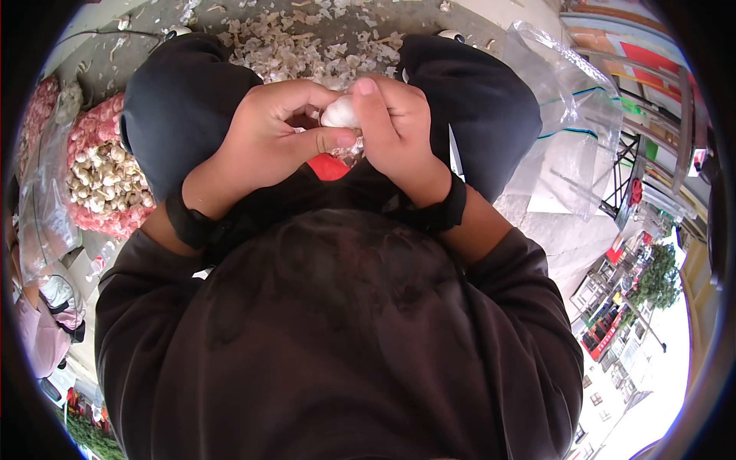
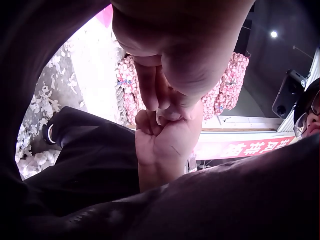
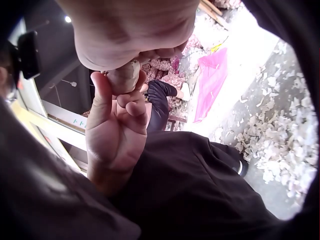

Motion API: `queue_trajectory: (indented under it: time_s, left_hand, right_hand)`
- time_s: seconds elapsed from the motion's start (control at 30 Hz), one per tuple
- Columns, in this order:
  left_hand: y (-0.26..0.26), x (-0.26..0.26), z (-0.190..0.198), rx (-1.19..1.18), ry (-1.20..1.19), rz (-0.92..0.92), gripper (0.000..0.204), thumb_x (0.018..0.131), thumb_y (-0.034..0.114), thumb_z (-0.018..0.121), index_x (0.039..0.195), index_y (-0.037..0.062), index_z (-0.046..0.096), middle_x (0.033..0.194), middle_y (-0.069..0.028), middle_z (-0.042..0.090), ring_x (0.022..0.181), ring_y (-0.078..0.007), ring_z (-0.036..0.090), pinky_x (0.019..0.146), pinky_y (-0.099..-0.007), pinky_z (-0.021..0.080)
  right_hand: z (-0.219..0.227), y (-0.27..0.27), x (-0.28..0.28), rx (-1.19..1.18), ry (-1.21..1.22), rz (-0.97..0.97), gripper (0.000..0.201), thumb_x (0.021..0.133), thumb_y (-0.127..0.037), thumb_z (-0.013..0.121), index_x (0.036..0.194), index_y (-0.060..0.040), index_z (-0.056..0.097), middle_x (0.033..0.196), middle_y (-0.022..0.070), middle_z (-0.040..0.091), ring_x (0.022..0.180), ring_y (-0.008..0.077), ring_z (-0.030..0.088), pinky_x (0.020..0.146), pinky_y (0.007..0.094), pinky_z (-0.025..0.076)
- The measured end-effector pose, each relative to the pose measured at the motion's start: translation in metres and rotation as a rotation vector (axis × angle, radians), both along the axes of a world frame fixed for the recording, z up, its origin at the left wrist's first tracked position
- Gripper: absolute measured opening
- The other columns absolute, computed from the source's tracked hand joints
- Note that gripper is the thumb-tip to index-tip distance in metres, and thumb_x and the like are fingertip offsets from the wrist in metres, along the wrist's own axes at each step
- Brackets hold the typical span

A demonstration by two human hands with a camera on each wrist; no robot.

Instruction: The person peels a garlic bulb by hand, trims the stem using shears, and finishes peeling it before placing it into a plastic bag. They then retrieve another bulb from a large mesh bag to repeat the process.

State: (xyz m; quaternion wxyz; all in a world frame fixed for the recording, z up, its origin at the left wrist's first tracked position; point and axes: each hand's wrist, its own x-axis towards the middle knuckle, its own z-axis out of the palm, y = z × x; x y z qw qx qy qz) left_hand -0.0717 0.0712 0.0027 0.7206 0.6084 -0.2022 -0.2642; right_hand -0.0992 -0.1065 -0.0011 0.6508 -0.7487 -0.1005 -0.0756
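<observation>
Between both hands, in front of my body, is a white garlic bulb. My left hand holds it from the left, thumb below and fingers behind; the right wrist view shows the bulb between that hand's thumb and fingers. My right hand grips its right side with curled fingers, the thumb laid along it. Flaky skin hangs under the bulb, near the left thumb tip. Something red shows below the hands. In the left wrist view, the fingers mostly hide the bulb.
Garlic peelings litter the floor beyond my knees. To the left stands a pink mesh bag with garlic bulbs in its opening. Clear plastic lies at the right. A pale pointed blade shape shows by my right thigh.
</observation>
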Motion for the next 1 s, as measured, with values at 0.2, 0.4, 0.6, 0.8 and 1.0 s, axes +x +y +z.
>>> queue_trajectory:
  time_s: [0.2, 0.4, 0.6, 0.8, 1.0]
  left_hand:
    - [-0.001, 0.008, -0.007, -0.149, 0.155, 0.113, 0.022, 0.092, 0.009, 0.065, 0.109, -0.0041, 0.062, 0.094, -0.007, 0.068, 0.084, -0.0089, 0.064, 0.073, -0.0227, 0.053]
    - [0.001, 0.011, 0.0, -0.06, 0.304, 0.121, 0.027, 0.099, 0.023, 0.057, 0.101, -0.0026, 0.064, 0.089, -0.0044, 0.067, 0.079, -0.0086, 0.063, 0.075, -0.0241, 0.052]
    - [0.007, 0.014, -0.01, -0.118, 0.462, 0.0, 0.026, 0.098, 0.024, 0.054, 0.099, -0.0002, 0.064, 0.082, -0.0038, 0.065, 0.076, -0.0104, 0.062, 0.074, -0.0254, 0.05]
    - [-0.001, 0.009, 0.002, -0.05, 0.5, 0.017, 0.039, 0.099, 0.038, 0.051, 0.1, 0.0006, 0.063, 0.085, -0.0037, 0.064, 0.078, -0.0092, 0.06, 0.068, -0.0233, 0.047]
    - [0.005, 0.015, -0.003, -0.014, 0.472, -0.242, 0.049, 0.099, 0.049, 0.048, 0.091, 0.0028, 0.062, 0.082, -0.0018, 0.062, 0.074, -0.0068, 0.056, 0.065, -0.0218, 0.044]
  right_hand:
    - [-0.001, 0.004, 0.002, 0.034, 0.007, -0.006, 0.023, 0.09, -0.021, 0.066, 0.089, 0.0013, 0.058, 0.069, 0.0078, 0.059, 0.055, 0.0152, 0.056, 0.05, 0.0285, 0.043]
    - [0.004, -0.001, -0.001, -0.293, 0.139, 0.044, 0.038, 0.084, -0.018, 0.075, 0.109, 0.0021, 0.053, 0.089, 0.0081, 0.064, 0.074, 0.0121, 0.061, 0.066, 0.0255, 0.049]
    - [-0.01, 0.002, 0.003, -0.071, 0.085, -0.037, 0.045, 0.082, -0.02, 0.076, 0.112, 0.0005, 0.05, 0.083, 0.0074, 0.064, 0.068, 0.011, 0.061, 0.059, 0.0248, 0.048]
    - [0.0, 0.002, -0.002, 0.008, 0.139, 0.099, 0.032, 0.088, -0.012, 0.069, 0.11, -0.0013, 0.049, 0.083, 0.0074, 0.064, 0.07, 0.0101, 0.063, 0.061, 0.0229, 0.049]
    - [0.006, 0.002, -0.002, 0.01, 0.017, 0.14, 0.018, 0.092, -0.012, 0.065, 0.101, -0.0013, 0.054, 0.075, 0.0073, 0.065, 0.062, 0.012, 0.065, 0.056, 0.0237, 0.049]
